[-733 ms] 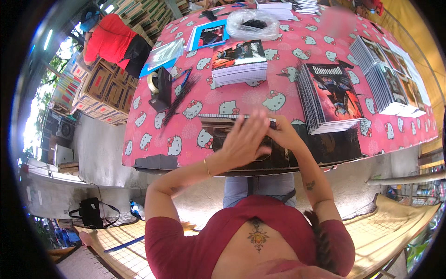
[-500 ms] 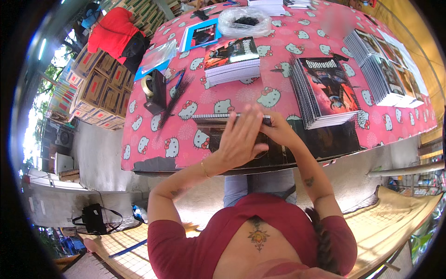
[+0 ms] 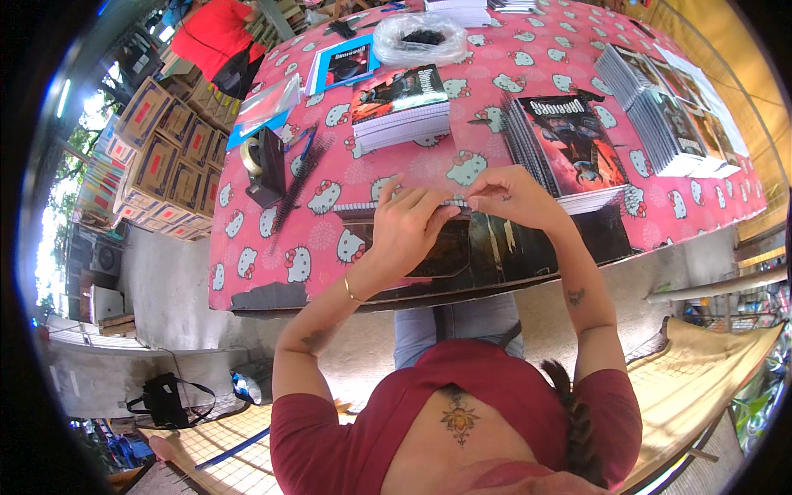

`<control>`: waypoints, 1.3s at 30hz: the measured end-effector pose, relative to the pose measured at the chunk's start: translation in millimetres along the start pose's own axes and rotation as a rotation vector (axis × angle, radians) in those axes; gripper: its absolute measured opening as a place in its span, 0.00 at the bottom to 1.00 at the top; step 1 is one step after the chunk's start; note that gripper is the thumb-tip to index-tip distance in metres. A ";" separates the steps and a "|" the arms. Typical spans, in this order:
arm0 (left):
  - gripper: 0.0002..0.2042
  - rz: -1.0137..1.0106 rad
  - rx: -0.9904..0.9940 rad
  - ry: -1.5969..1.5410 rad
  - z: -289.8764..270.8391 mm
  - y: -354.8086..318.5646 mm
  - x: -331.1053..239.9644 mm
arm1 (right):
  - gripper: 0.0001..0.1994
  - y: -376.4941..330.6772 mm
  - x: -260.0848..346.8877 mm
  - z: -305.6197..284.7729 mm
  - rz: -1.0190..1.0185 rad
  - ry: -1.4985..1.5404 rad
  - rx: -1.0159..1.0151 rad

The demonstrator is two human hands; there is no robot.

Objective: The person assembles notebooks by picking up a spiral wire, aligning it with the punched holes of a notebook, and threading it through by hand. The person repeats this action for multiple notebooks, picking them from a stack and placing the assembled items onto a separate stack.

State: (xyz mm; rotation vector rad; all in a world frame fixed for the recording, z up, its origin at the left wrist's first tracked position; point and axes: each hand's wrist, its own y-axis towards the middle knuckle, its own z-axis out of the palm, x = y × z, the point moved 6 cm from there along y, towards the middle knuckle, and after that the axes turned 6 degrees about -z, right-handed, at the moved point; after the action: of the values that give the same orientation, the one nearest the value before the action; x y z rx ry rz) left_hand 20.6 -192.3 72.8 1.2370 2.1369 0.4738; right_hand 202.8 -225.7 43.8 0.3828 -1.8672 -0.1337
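Observation:
A dark-covered notebook (image 3: 441, 257) lies in front of me at the table's near edge, over a worn black patch. White page edges and a spiral binding (image 3: 359, 206) run along its far side. My left hand (image 3: 407, 228) grips that side, thumb and fingertips brought together near its middle while the index finger points up past it. At the right end of the binding, my right hand (image 3: 513, 196) has its fingers curled into a pinch on the spiral. Its fingertips partly hide that end.
Spiral notebooks with red-and-black covers (image 3: 569, 148) are stacked at right, near more piles (image 3: 672, 124). Ahead lies a stack of unbound books (image 3: 402, 107). A tape dispenser (image 3: 266, 169) and loose black coils (image 3: 290, 194) sit left. Beyond are cartons (image 3: 169, 148) and a person in red (image 3: 213, 37).
My left hand has lifted from lying flat across the notebook and curled at its far side. My right hand has moved slightly right and up, now pinching at the binding's end.

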 end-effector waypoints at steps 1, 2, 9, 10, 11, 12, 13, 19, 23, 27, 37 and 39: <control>0.09 -0.027 0.014 0.004 -0.8 2.3 -0.3 | 0.06 3.1 1.4 0.5 -0.063 -0.028 -0.002; 0.10 -0.053 0.027 0.007 -2.4 4.5 -2.6 | 0.05 5.4 3.2 1.5 -0.125 -0.057 -0.005; 0.11 0.078 0.022 0.195 -15.1 0.6 -14.6 | 0.07 -10.0 22.5 23.9 -0.287 -0.380 -0.531; 0.13 0.085 0.087 0.165 -22.4 3.3 -9.2 | 0.08 -13.7 22.8 24.3 -0.167 -0.236 -0.434; 0.14 0.053 0.130 0.089 -38.5 8.9 -0.4 | 0.10 -25.7 36.6 11.2 -0.217 -0.341 -0.520; 0.15 0.021 0.173 0.016 -51.7 16.6 3.3 | 0.12 -41.6 47.1 -4.8 -0.268 -0.445 -0.604; 0.14 0.057 0.055 0.019 -69.8 36.2 -12.4 | 0.14 -61.8 57.4 -24.7 -0.310 -0.560 -0.692; 0.15 0.608 -0.393 -0.267 -46.9 123.1 -72.1 | 0.21 -174.0 20.9 -154.3 0.084 -0.761 -0.953; 0.21 0.655 0.150 -0.350 89.2 140.9 -49.1 | 0.27 -176.5 -29.8 -165.6 0.373 -0.357 -0.773; 0.22 0.572 0.297 -0.279 132.7 128.8 -44.8 | 0.30 -183.4 -29.9 -167.4 0.182 -0.406 -0.837; 0.23 0.523 0.269 -0.141 103.1 127.8 -41.7 | 0.34 -193.4 -26.0 -165.6 0.217 -0.418 -0.838; 0.19 0.325 0.109 -0.134 75.3 149.6 24.8 | 0.29 -220.5 -9.2 -174.7 0.105 -0.609 -0.982</control>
State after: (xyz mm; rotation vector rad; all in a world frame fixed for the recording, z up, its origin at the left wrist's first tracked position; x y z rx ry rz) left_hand 158.2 -96.2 95.0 1.6422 1.8780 0.4003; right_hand 412.7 -412.8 30.8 -0.4884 -2.1302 -1.1401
